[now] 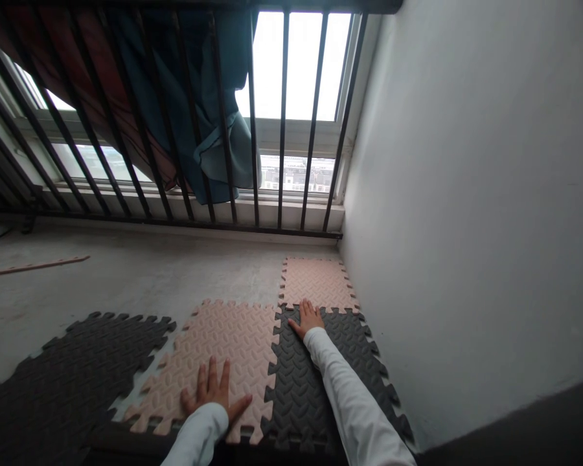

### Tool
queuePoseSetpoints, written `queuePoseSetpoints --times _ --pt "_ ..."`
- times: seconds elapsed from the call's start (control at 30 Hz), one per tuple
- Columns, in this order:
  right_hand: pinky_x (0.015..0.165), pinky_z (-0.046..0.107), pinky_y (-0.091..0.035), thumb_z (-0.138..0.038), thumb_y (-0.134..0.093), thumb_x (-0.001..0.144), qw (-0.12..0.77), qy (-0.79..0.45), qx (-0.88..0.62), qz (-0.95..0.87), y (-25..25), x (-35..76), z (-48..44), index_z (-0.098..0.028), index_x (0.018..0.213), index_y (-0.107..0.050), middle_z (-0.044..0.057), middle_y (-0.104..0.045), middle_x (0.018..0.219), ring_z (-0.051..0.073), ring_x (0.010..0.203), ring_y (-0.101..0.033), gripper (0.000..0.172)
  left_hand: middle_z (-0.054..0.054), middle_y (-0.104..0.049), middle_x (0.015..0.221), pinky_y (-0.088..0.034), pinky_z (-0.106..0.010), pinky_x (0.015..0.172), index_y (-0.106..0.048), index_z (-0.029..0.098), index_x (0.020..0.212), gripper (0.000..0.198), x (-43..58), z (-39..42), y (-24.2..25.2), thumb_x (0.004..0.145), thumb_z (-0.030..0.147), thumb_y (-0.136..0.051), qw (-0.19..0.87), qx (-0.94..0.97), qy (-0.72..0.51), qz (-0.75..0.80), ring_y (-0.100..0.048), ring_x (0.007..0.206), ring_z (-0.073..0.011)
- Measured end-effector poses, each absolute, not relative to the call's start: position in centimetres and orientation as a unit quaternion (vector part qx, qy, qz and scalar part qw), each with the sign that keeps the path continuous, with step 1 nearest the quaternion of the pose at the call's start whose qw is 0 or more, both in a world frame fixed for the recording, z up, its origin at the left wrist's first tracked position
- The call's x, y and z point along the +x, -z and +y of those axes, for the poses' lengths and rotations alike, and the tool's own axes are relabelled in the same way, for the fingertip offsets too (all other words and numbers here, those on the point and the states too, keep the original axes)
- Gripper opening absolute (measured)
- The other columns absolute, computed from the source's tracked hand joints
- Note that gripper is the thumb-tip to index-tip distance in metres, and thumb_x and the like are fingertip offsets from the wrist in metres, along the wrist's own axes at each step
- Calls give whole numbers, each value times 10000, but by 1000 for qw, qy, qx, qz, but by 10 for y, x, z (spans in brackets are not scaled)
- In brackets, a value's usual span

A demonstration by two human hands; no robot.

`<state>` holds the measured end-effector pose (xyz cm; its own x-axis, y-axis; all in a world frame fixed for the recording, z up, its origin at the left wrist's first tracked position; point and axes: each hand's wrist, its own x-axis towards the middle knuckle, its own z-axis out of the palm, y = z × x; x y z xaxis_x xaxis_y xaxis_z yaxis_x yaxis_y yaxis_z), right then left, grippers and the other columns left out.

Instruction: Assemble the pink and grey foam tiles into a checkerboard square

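Note:
My left hand (214,390) lies spread on a pink foam floor tile (238,330) with a raised tread pattern and jigsaw edges. My right hand (307,318) rests with its fingers apart on a black foam tile (304,388), its fingertips at the seam with a smaller-looking pink foam tile (315,281) farther off. The near pink tile and the black tile meet along their toothed sides. Neither hand holds anything. At the left lies another black foam tile (92,369), separated from the pink one by a narrow strip of floor.
A white wall (476,194) rises along the right side. Dark metal railings (282,129) cross the back, before windows and a hanging blue and reddish cloth (184,97). A thin toothed pink foam strip (36,266) lies on the grey floor (140,272).

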<state>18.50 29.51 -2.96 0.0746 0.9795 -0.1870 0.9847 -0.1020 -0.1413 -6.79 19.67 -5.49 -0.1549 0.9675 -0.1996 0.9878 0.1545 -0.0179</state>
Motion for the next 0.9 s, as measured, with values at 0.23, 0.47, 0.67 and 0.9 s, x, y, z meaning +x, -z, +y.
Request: queuePoseSetpoints --times 0.23,0.47,0.67,0.9 --pt "1010 420 3 -612 -131 724 49 126 735 664 17 179 302 -45 1306 -132 118 -98 1386 222 1267 -61 812 -36 -27 1411 -52 -605 917 -198 275 1291 824 -65 194 46 573 644 -363 86 646 77 754 62 1263 -282" --pt "1014 395 -29 -604 -148 728 7 120 708 696 26 149 301 -38 1304 -142 127 -102 1385 232 1266 -56 807 -40 -38 1411 -34 -612 913 -211 278 1288 826 -66 195 52 561 626 -393 81 647 68 755 82 1260 -287" --pt "1009 420 -61 -590 -203 732 43 159 695 700 19 153 305 -96 1306 -169 111 -117 1387 221 1264 -84 758 -32 -37 1411 -40 -608 912 -213 285 1287 816 -66 195 51 569 630 -390 89 648 63 753 85 1258 -289" --pt "924 524 -165 -624 -337 684 72 146 813 559 -6 189 278 -214 1306 -166 150 -134 1376 336 1232 -134 765 -42 2 1411 -7 -608 913 -168 276 1296 859 -63 195 37 556 648 -396 116 644 85 751 101 1256 -292"
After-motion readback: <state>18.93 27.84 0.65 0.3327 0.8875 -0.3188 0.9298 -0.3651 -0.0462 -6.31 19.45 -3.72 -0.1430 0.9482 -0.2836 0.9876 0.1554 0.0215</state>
